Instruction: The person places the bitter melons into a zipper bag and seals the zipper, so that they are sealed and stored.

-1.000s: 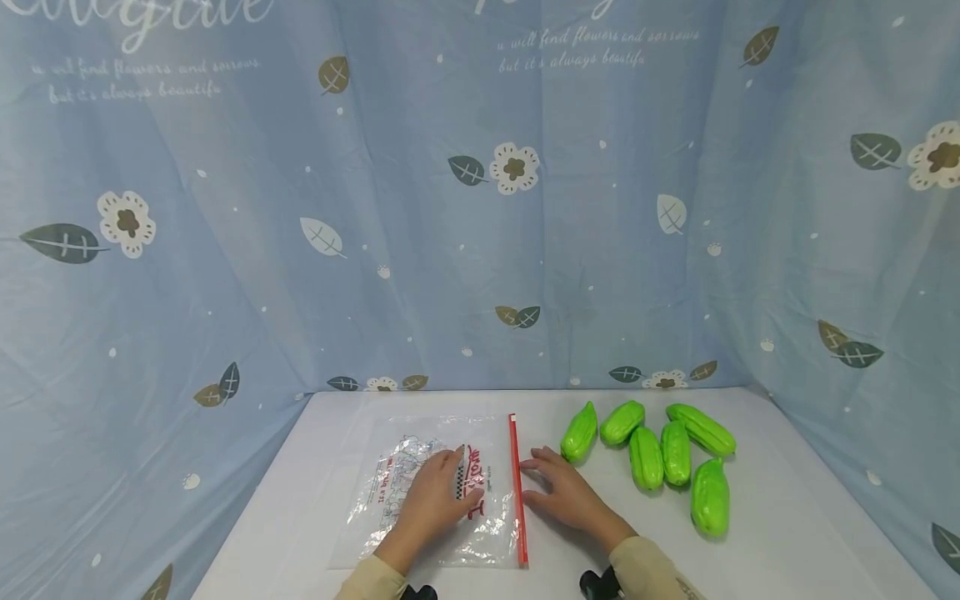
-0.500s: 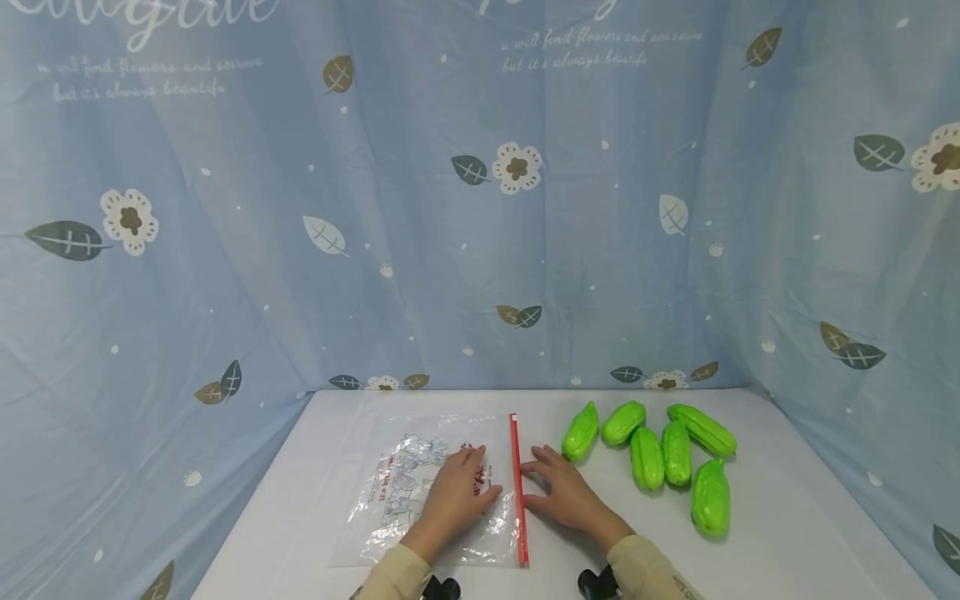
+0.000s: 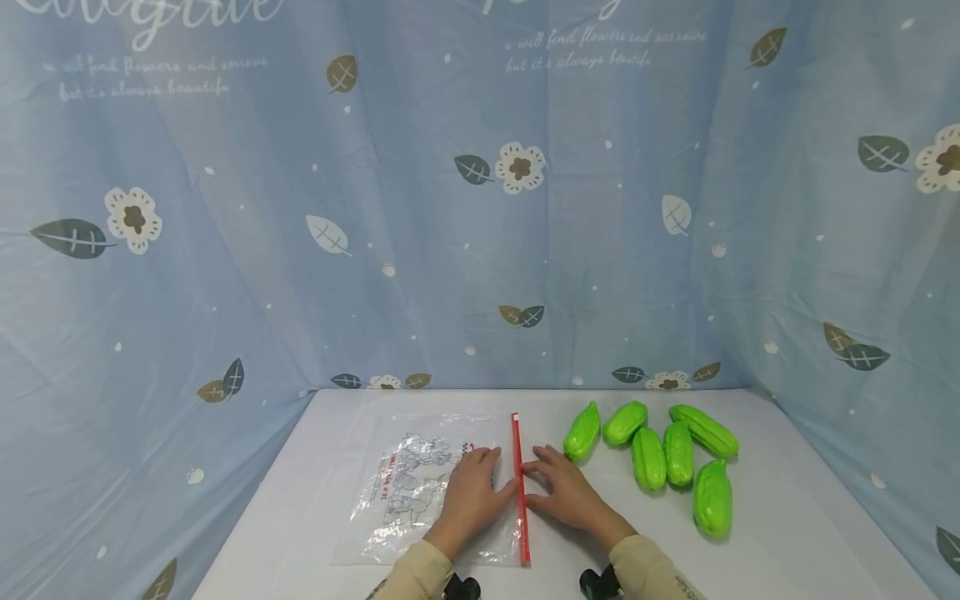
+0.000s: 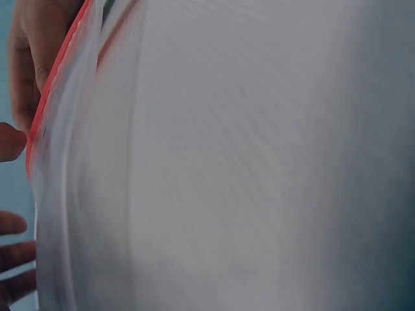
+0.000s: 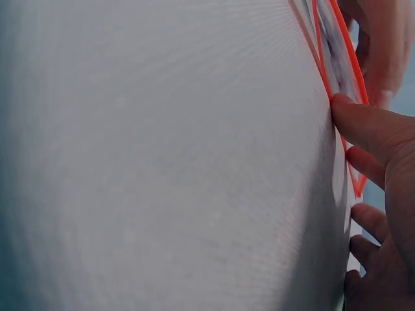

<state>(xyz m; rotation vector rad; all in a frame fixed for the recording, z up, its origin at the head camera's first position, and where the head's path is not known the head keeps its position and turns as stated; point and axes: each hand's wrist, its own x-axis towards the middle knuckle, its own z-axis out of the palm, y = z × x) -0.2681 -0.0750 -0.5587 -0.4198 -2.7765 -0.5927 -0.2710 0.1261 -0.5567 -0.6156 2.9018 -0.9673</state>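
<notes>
A clear plastic zip bag (image 3: 375, 533) with a red slider strip (image 3: 517, 433) down its right side lies flat on the white table. My left hand (image 3: 472, 497) rests over the bag, fingers extended, its thumb reaching the strip. On the strip's other side is my right hand (image 3: 567, 497), thumb and index finger spread apart. In the right wrist view, its thumb (image 5: 363, 123) touches the red edge (image 5: 354, 58), where two red lines stand slightly apart. The left wrist view shows my left thumb (image 4: 10, 142) at the red edge (image 4: 48, 91). The bag's print is partly hidden.
Several bright green, ribbed, gourd-shaped pieces (image 3: 678, 454) lie at the right back of the white table (image 3: 600, 558). The nearest one (image 3: 712, 500) sits right of my right hand. A blue printed curtain (image 3: 420, 208) hangs behind and beside the table.
My left hand has slid right across the bag to its red strip. My right hand stays by the strip, and the bag and green pieces lie where they were.
</notes>
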